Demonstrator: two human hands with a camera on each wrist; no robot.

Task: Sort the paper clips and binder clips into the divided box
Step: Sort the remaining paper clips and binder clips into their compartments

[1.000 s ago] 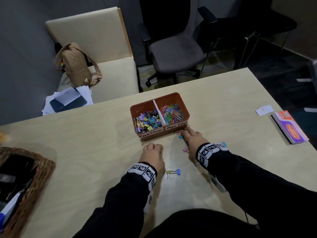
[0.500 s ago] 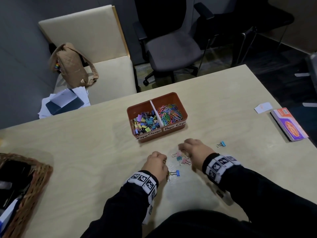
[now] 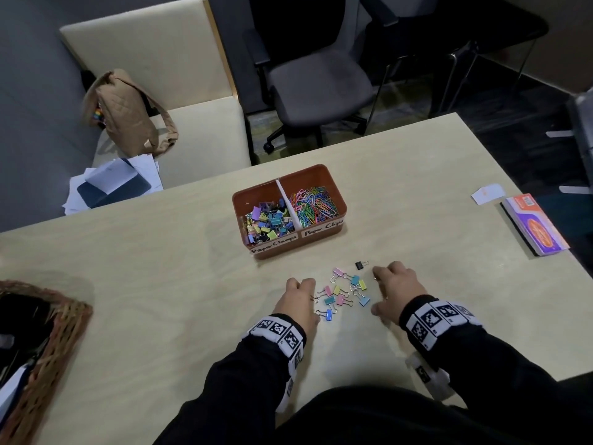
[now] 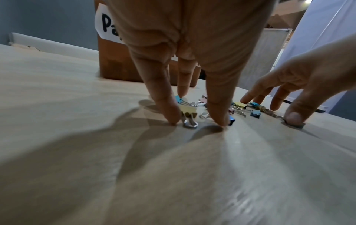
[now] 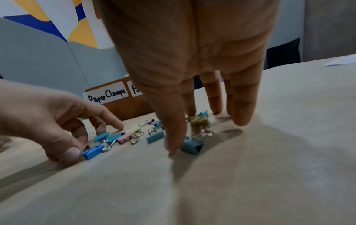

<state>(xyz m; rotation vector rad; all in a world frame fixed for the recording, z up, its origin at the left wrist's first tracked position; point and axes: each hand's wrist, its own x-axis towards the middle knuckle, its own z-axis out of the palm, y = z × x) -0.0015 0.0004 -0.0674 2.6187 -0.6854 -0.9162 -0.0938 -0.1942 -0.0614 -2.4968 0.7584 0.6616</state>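
Across the pale table (image 3: 160, 300) your left hand (image 3: 296, 305) and right hand (image 3: 399, 289), fingers extended and holding nothing, have raked the scattered binder clips (image 3: 341, 292) into one cluster just before the divided box (image 3: 333, 231); scooping them into its left compartment looks next

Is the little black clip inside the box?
No, the black binder clip lies on the table in front of the divided box, near the right hand.
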